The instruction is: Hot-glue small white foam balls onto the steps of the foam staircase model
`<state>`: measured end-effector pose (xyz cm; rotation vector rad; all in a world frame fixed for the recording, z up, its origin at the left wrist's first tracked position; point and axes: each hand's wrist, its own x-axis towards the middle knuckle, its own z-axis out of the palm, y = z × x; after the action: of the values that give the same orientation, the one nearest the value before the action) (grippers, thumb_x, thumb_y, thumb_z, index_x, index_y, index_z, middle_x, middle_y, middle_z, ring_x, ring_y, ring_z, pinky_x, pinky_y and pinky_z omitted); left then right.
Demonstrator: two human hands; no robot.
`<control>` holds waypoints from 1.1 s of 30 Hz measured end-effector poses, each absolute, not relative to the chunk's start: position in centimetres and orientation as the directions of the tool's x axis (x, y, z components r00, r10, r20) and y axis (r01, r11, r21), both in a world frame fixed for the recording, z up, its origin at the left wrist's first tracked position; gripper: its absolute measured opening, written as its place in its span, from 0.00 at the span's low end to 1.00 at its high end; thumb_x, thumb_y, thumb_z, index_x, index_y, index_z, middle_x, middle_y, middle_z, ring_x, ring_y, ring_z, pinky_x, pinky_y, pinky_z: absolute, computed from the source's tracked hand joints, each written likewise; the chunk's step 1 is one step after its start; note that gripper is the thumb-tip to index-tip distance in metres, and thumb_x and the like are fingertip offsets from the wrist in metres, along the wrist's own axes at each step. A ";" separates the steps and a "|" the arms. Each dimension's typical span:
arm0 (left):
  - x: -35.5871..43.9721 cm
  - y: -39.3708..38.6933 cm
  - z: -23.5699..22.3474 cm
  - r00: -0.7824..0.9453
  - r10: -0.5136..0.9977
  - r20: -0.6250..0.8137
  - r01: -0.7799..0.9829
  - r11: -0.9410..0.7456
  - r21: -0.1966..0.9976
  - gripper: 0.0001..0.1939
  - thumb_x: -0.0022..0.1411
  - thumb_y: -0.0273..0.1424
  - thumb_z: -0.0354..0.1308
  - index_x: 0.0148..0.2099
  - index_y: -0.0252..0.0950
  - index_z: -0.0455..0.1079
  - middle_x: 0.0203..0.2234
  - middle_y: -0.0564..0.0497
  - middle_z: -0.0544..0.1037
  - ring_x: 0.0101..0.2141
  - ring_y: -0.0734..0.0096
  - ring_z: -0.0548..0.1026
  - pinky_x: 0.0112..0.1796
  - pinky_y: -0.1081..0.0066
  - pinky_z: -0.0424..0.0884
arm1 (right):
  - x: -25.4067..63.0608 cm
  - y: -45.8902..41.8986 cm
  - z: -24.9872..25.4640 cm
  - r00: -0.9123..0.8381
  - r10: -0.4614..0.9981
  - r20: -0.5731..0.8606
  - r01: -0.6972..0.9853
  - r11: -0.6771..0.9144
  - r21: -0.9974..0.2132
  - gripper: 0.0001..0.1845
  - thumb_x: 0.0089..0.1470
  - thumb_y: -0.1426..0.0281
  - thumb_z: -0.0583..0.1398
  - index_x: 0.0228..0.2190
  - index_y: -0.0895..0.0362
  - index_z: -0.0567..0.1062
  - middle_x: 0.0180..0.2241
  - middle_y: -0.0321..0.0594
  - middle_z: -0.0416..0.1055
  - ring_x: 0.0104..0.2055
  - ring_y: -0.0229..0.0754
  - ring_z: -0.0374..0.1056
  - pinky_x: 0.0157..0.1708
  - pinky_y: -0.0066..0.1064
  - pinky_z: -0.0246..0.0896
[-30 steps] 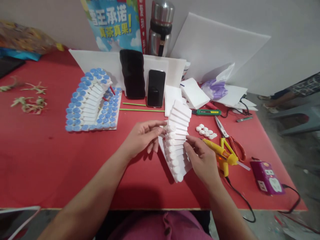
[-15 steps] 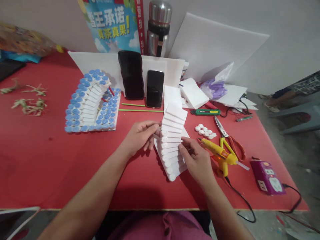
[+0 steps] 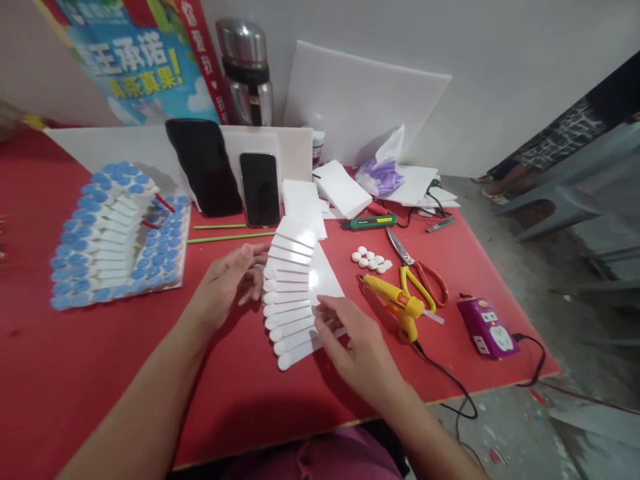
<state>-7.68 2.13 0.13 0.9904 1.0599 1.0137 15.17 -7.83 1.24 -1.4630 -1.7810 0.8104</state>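
Note:
A white curved staircase model of thin foam steps lies on a white base sheet. Small round white discs line its left edge. Beside that edge, my left hand is open, fingers loosely bent and holding nothing. On the other side my right hand is open too, thumb and fingers apart, its fingertips over the base sheet by the right ends of the steps. Whether they touch it I cannot tell. Several loose white discs lie to the right.
A glue gun, scissors, a green cutter and a purple power socket with cords occupy the right. A blue-and-white finished model stands left. Two phones lean at the back near a thermos.
My head view has turned right, so everything sits further left. Both hands have loosened from the staircase model; the left hand has drawn a little away from its edge.

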 end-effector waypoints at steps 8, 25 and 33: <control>-6.8 4.1 3.0 0.023 0.999 -0.037 0.178 0.033 0.983 0.22 0.69 0.50 0.60 0.50 0.37 0.80 0.17 0.56 0.69 0.17 0.74 0.64 0.19 0.73 0.59 | 21.1 -12.3 4.4 -0.160 0.965 0.210 0.791 0.252 -0.558 0.14 0.65 0.73 0.58 0.26 0.53 0.68 0.22 0.33 0.68 0.22 0.37 0.66 0.25 0.30 0.56; 9.7 9.5 5.5 0.647 0.763 0.016 0.599 -0.521 0.608 0.18 0.62 0.19 0.55 0.51 0.34 0.79 0.50 0.39 0.82 0.49 0.53 0.79 0.49 0.59 0.72 | 26.8 -8.3 0.3 0.111 0.972 0.206 0.866 0.007 -0.500 0.21 0.59 0.55 0.67 0.46 0.55 0.72 0.43 0.50 0.75 0.48 0.59 0.72 0.45 0.48 0.69; 12.8 9.5 3.9 0.819 0.573 -0.031 0.516 -0.712 0.476 0.07 0.60 0.25 0.65 0.41 0.36 0.82 0.43 0.43 0.77 0.48 0.56 0.73 0.46 0.63 0.68 | 26.2 -7.1 -0.4 0.107 0.987 0.122 0.757 -0.001 -0.653 0.08 0.62 0.63 0.64 0.33 0.54 0.75 0.35 0.41 0.74 0.34 0.46 0.70 0.34 0.37 0.64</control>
<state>12.81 9.52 3.93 2.5291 0.8077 0.1633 26.23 -7.12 -0.39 -1.8085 -1.6994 0.5088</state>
